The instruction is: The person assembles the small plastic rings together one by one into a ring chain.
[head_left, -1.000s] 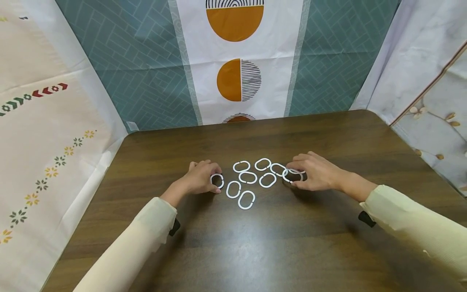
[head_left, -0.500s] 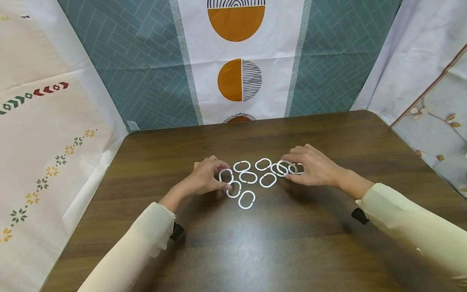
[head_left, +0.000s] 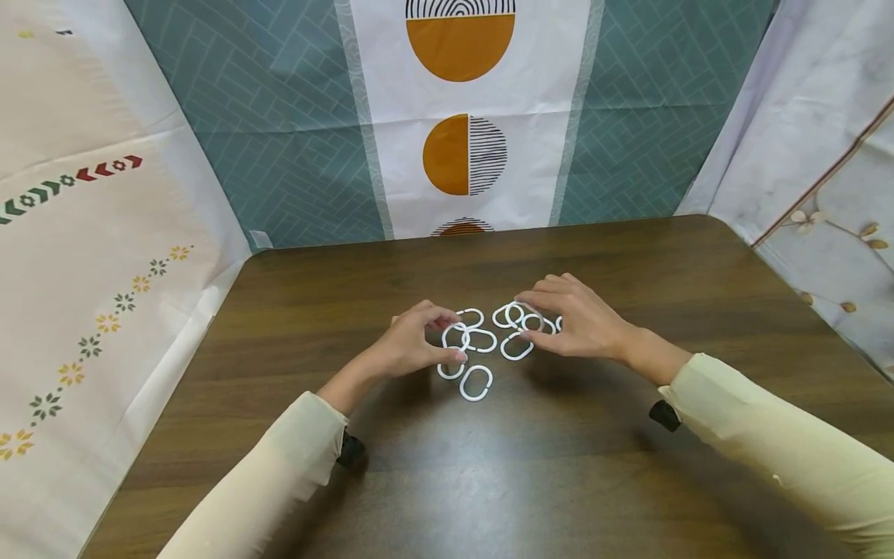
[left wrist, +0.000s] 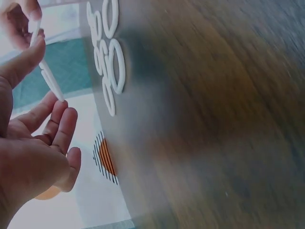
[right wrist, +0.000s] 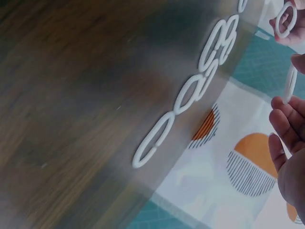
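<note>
In the head view my left hand [head_left: 414, 341] pinches a white oval plastic ring with a small gap, like a shower curtain ring [left wrist: 53, 85], between thumb and fingertips. It is held on edge above the table, overlapping loose rings behind it in view. Over to the right, my right hand [head_left: 580, 320] pinches a second such ring [right wrist: 291, 82] by its ends, also raised. Several matching loose rings lie flat between and under the hands, among them a near ring [head_left: 476, 399] and one beside the right thumb [head_left: 515, 358]. Fingers partly hide some rings.
The brown wooden table [head_left: 489, 481] extends around the hands. Behind it hangs a teal and white patterned cloth [head_left: 300, 155]. Light cloths hang at the left [head_left: 105, 256] and right [head_left: 803, 155] sides. Dark straps show below both sleeves.
Both hands have moved inward toward each other with their rings. The left hand went right over the loose rings; the right hand went left and slightly away. The loose rings stay in place.
</note>
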Available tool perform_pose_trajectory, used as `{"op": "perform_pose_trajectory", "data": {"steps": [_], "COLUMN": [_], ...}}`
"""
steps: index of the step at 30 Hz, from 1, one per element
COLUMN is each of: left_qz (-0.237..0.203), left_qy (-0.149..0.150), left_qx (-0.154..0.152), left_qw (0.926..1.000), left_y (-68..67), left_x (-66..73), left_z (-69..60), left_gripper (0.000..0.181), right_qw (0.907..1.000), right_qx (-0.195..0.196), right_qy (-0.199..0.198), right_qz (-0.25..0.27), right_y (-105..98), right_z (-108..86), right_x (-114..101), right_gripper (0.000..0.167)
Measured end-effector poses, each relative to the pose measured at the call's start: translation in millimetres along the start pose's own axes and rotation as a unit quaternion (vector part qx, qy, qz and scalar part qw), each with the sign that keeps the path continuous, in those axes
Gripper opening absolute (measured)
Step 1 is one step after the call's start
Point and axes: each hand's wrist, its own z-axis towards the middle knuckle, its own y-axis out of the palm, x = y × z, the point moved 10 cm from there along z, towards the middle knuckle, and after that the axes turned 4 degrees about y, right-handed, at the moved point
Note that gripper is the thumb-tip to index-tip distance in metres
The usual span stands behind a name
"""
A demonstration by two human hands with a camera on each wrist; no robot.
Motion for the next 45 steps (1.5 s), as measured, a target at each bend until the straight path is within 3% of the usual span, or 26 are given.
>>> {"op": "perform_pose_trajectory", "data": {"steps": [5, 11, 20, 24, 32, 39, 45], "left_qz": [-0.015, -0.066, -0.091, -0.126, -0.184, -0.17, -0.186], "left_qy": [0.004, 0.015, 0.005, 0.003, -0.028, -0.022, -0.023], "left_qx": [-0.002, -0.007, -0.01, -0.015, -0.018, 0.001, 0.015], "left_qw": [0.9999, 0.9976, 0.9958, 0.9919, 0.9823, 0.9852, 0.9822], "left_y": [4.6, 9.0, 11.2, 14.5, 16.5, 9.9, 6.5], "left_x": [6.8, 14.4, 20.8, 20.9, 16.2, 15.7, 9.4], "left_z": [3.8, 6.4, 8.3, 8.9, 11.3, 11.9, 9.4], "left_gripper": [0.055, 0.055, 0.054, 0.052, 0.044, 0.048, 0.048], "right_qw": [0.9998, 0.9986, 0.9976, 0.9973, 0.9959, 0.9966, 0.9971], "right_qx": [0.013, 0.026, 0.031, 0.036, 0.041, 0.035, 0.03], "right_qy": [-0.015, -0.04, -0.045, -0.049, -0.079, -0.072, -0.064], "right_qz": [0.009, 0.021, 0.041, 0.04, 0.013, -0.018, -0.029], "right_y": [2.5, 5.1, 8.4, 8.7, 13.6, 17.2, 18.8], "right_z": [6.2, 14.0, 18.8, 19.7, 19.8, 21.9, 23.2], "right_x": [-8.6, -19.4, -26.6, -27.9, -36.9, -38.3, -33.8], "right_gripper": [0.045, 0.044, 0.043, 0.044, 0.046, 0.047, 0.045]}}
